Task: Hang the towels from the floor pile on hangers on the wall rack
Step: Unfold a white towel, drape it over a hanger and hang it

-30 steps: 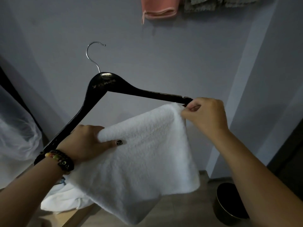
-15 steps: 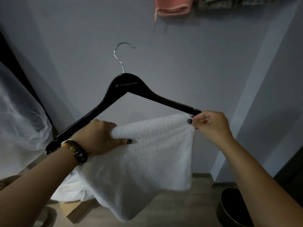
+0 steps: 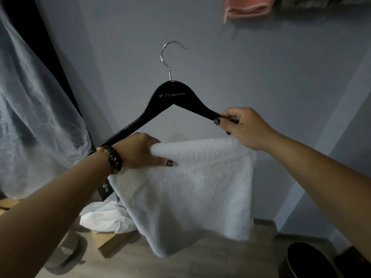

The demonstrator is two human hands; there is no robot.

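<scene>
My right hand [image 3: 244,127] has let go of the towel's corner since half a second ago and now closes its grip on the right arm of the glossy black wooden hanger [image 3: 170,99], thumb on the near face and fingers curled over the top. My left hand [image 3: 138,151] keeps its grip as before, fingers wrapped over the left end of the fold of the fluffy white towel [image 3: 190,187], thumb pressed flat on the near side. The hanger sits higher and more level in view than it did.

The hanger's long axis runs left to right across me, its left arm sloping down behind my left wrist, its silver metal hook [image 3: 170,55] pointing up with the open end curling right. Gold lettering on its crown reads "HOTEL". The towel is draped over the hanger's lower bar, which it hides; its fold lies left to right just under my right hand, and both halves hang straight down, the lower left corner lowest.

Below, a rumpled pile of white towels [image 3: 104,217] lies on the wooden floor [image 3: 200,263]. A round black bin [image 3: 309,261] stands at the lower right; I cannot tell what it holds. High on the grey wall [image 3: 241,67] hangs a folded pink towel [image 3: 249,7].
</scene>
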